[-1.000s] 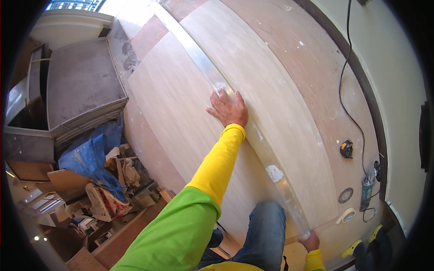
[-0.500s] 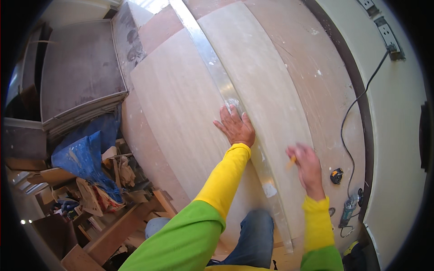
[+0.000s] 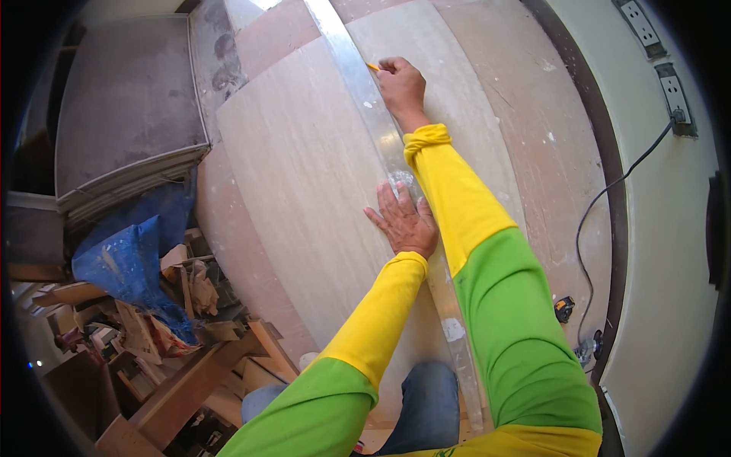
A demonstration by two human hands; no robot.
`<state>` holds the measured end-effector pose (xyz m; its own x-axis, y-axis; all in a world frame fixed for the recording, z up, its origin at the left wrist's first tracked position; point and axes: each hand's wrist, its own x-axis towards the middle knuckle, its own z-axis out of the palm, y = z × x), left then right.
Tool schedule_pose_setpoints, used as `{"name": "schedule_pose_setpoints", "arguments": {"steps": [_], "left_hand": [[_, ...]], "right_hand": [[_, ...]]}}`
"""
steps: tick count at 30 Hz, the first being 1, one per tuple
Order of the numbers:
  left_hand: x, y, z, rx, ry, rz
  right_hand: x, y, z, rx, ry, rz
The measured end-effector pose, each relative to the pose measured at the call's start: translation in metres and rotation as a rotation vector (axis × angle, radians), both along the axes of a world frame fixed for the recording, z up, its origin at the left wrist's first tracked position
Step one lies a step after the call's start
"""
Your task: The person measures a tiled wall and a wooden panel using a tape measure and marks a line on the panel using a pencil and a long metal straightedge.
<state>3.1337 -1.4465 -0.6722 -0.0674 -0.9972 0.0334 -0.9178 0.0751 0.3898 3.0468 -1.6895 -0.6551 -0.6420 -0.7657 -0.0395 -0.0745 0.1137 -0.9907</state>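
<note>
A long silvery metal straightedge (image 3: 386, 139) lies lengthwise over a pale wood sheet (image 3: 304, 160). My left hand (image 3: 403, 219) rests flat on the straightedge, fingers spread and pressing it near its middle. Farther along, my right hand (image 3: 402, 85) grips a yellow pencil (image 3: 373, 67). The pencil's tip points left, at the right edge of the straightedge. My right forearm, in a yellow and green sleeve, covers part of the sheet's right side.
On the right lie a tape measure (image 3: 564, 309) and a grinder (image 3: 586, 350), partly hidden. A black cord (image 3: 582, 228) runs up to a wall outlet (image 3: 674, 95). Wood scraps (image 3: 205, 381) and a blue plastic sheet (image 3: 126, 259) are heaped at left.
My right hand has moved with the pencil from the near right up to the far part of the straightedge. My left hand stays on the straightedge.
</note>
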Motion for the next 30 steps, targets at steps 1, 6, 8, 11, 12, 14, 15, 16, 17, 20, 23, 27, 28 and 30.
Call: {"name": "schedule_pose_setpoints", "arguments": {"steps": [1,6,8,11,12,14,15,16,17,20,23,27,28,30], "left_hand": [[0.0,0.0,-0.001,-0.004,-0.01,-0.003],[0.005,-0.001,-0.007,-0.015,-0.101,-0.057],[0.006,-0.001,-0.007,-0.022,-0.121,-0.069],[0.007,0.0,-0.004,0.087,-0.06,-0.103],[0.007,-0.001,-0.003,0.091,-0.061,-0.1],[0.005,-0.002,-0.002,0.013,-0.082,-0.064],[0.005,-0.002,-0.002,0.0,-0.08,-0.056],[0.005,-0.001,-0.002,-0.007,-0.008,-0.05],[0.005,-0.001,-0.002,-0.053,0.07,-0.049],[0.006,-0.003,-0.005,-0.044,-0.049,-0.067],[0.006,0.0,-0.006,0.034,0.024,-0.078],[0.004,0.0,-0.007,-0.017,0.019,-0.056],[0.005,0.0,-0.006,-0.027,0.019,-0.057],[0.004,0.0,-0.005,-0.039,0.022,-0.053]], "right_hand": [[0.001,-0.007,-0.003,-0.013,0.148,0.019],[0.004,-0.065,-0.007,0.007,0.456,0.097],[-0.002,-0.091,-0.006,-0.02,0.547,0.122],[-0.003,-0.114,-0.005,-0.006,0.574,0.162],[-0.003,-0.116,-0.006,-0.007,0.539,0.172],[-0.005,-0.11,-0.01,-0.012,0.538,0.177],[-0.004,-0.109,-0.011,-0.025,0.538,0.177],[-0.004,-0.11,-0.011,-0.024,0.543,0.182],[-0.002,-0.112,-0.012,-0.017,0.589,0.171],[0.004,-0.125,-0.013,-0.018,0.635,0.153],[0.007,-0.131,-0.012,-0.042,0.63,0.135],[0.004,-0.11,-0.012,-0.022,0.586,0.118],[0.002,-0.103,-0.013,-0.018,0.595,0.116],[0.0,-0.096,-0.015,0.121,0.531,0.139]]}}
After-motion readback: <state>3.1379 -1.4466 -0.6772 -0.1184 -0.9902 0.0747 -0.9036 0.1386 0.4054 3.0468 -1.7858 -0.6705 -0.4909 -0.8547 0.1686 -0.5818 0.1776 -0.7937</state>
